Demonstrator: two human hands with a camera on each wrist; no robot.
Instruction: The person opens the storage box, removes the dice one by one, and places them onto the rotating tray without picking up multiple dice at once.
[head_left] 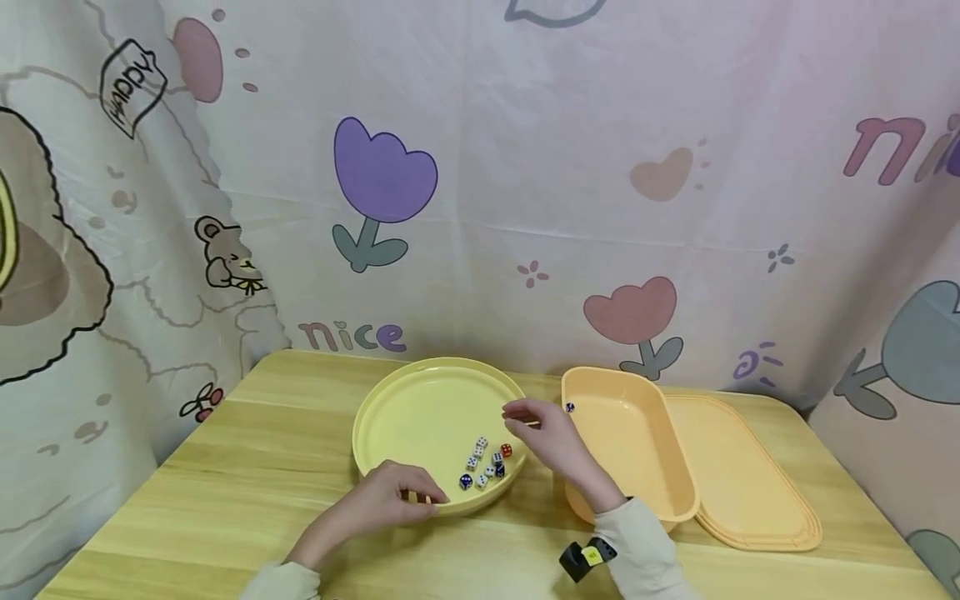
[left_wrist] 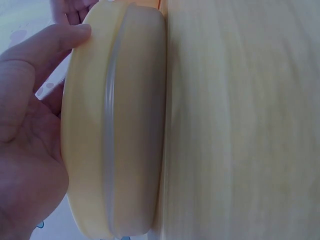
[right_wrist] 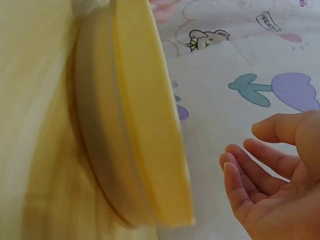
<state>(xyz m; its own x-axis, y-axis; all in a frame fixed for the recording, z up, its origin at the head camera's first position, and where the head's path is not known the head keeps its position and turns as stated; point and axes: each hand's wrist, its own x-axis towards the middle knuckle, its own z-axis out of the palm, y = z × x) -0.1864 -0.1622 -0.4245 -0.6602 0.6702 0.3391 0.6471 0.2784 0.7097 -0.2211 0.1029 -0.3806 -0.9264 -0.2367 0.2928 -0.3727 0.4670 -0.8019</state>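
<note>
A round yellow tray holds several small dice, white, dark blue and one red, near its front right side. At the tray's near rim is my left hand; the left wrist view shows its thumb on the outer wall and the fingers partly hidden behind the rim, gripping it. My right hand, fingers loosely bent and holding nothing, hovers between the tray and an orange box. A dark die appears against the box's left rim; whether it rests there or is falling, I cannot tell.
Right of the box lies a flat orange lid, partly under the box's edge. Everything stands on a wooden table. A printed curtain hangs behind it and along the sides.
</note>
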